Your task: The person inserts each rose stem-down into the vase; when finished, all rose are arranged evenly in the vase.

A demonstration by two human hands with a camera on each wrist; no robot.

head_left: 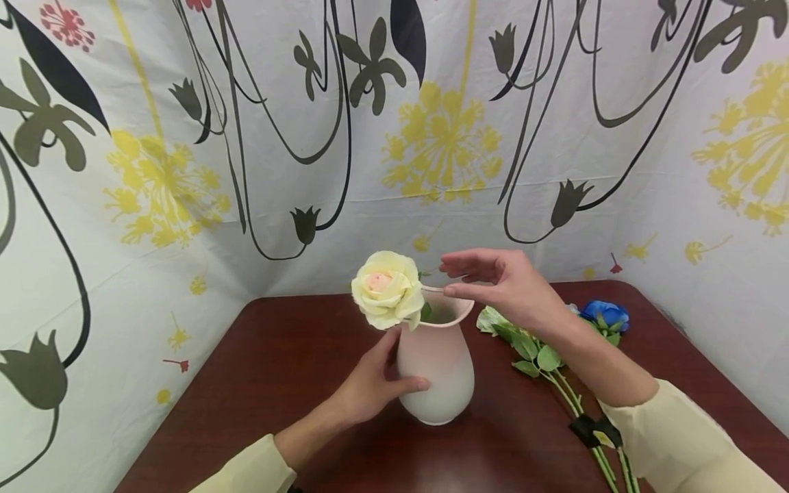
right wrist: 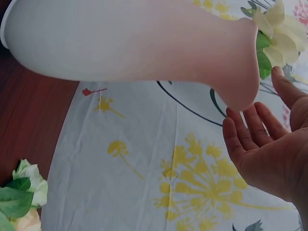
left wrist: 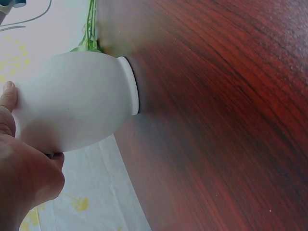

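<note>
A pale vase (head_left: pixel 436 373), white below and pinkish toward its flared rim, stands upright on the table. Out of its mouth leans a cream rose (head_left: pixel 387 289), its bloom over the left side of the rim. The left hand (head_left: pixel 368 383) grips the vase's left side, thumb across the front; in the left wrist view that hand (left wrist: pixel 29 168) is curled round the vase (left wrist: pixel 82 101). At the rim's right side is the right hand (head_left: pixel 514 284), fingers extended and holding nothing. The right wrist view has this hand (right wrist: pixel 274 149) beside the rim of the vase (right wrist: pixel 231 57).
On the table (head_left: pixel 290 370), right of the vase, lie stemmed flowers, among them a blue rose (head_left: pixel 606 315) and a pale green-white bloom (head_left: pixel 488 320). A black band (head_left: pixel 585 430) is round their stems, near the right sleeve. Patterned cloth (head_left: pixel 277 150) hangs behind the table.
</note>
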